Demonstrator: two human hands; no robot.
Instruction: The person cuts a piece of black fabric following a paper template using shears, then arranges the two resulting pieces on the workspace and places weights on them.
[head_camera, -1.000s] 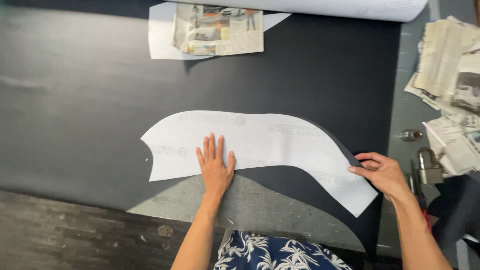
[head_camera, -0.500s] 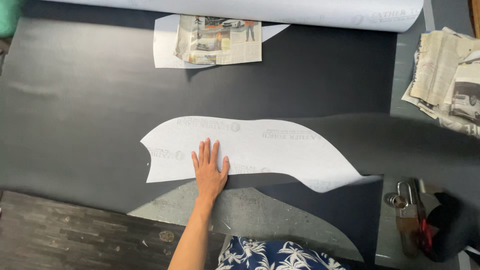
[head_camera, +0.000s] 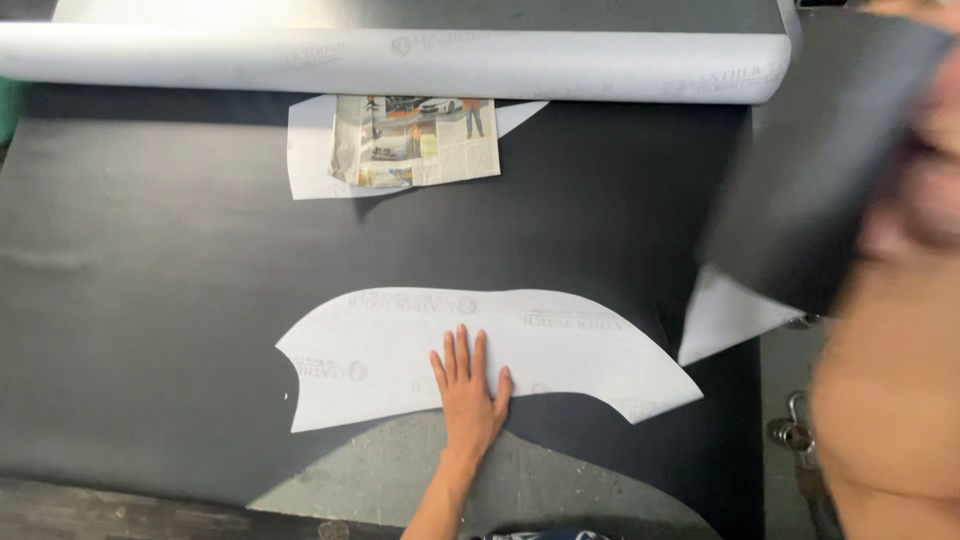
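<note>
head view: the left hand (head_camera: 468, 392) lies flat, fingers spread and grasping nothing, palm pressed on the lower edge of the white curved pattern piece (head_camera: 480, 350). that flat press looks meant to pin the piece against the black sheet (head_camera: 200, 250) under it so it does not slide. the piece runs out to both sides of this hand, its pointed end toward the right arm's side. just nearer the body than the hand, a grey patch of table (head_camera: 420, 480) shows where the black sheet has a curved cut-out.

the right hand (head_camera: 920, 160) is raised close to the camera and badly blurred; it seems to be at a lifted flap of the black material (head_camera: 820, 160), but i cannot tell whether its fingers are clenched on it. below that flap, a white underside corner (head_camera: 725, 320) shows, well right of the left hand. beyond the left hand's fingertips, far up the sheet, a folded newspaper (head_camera: 415, 140) rests on a white scrap, and past it lies a long white roll (head_camera: 400, 60). metal hardware (head_camera: 790, 432) sits by the right forearm.

against half a second ago: the left hand has kept its spot on the pattern piece, the right arm has come up into view with the black flap, and the view has tipped so the roll shows whole.
</note>
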